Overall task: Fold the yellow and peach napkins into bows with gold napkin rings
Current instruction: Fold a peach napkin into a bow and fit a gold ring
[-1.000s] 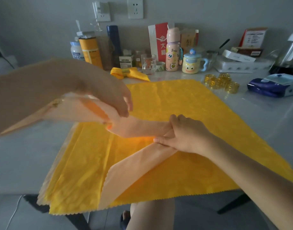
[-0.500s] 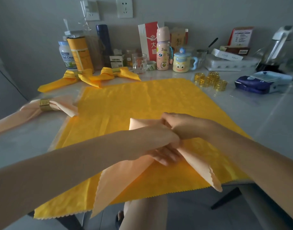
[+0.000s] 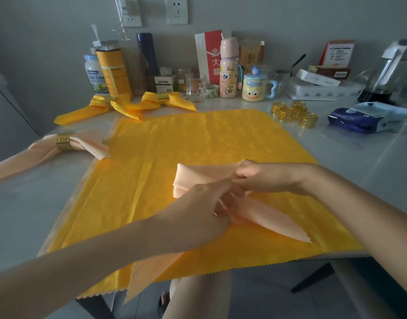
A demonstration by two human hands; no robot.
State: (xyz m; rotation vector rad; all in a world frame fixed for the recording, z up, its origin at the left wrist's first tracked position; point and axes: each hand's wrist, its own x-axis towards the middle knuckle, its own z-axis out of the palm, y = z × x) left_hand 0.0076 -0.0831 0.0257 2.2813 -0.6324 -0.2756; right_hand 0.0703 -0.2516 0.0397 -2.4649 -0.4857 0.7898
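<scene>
Item: peach cloth napkin (image 3: 202, 176), folded into a half-made bow, lying on a spread square yellow cloth napkin (image 3: 175, 143) toward the near edge of the pale table (image 3: 363, 162).

Risk: no ring binds the gathered centre, so it would likely spring apart if either grip slackened. One tail overhangs the near edge, and its weight could drag the folds askew.

Position: the loop projects left of the hands, the crossing lies beneath them, and a pointed tail runs toward the near right corner.

Left hand (image 3: 198, 210): fingers curled over the crossing.

Right hand (image 3: 267, 178): fingertips pinching the centre.

Gold metal napkin rings (image 3: 294, 113): loose at the far right, well apart.
</scene>
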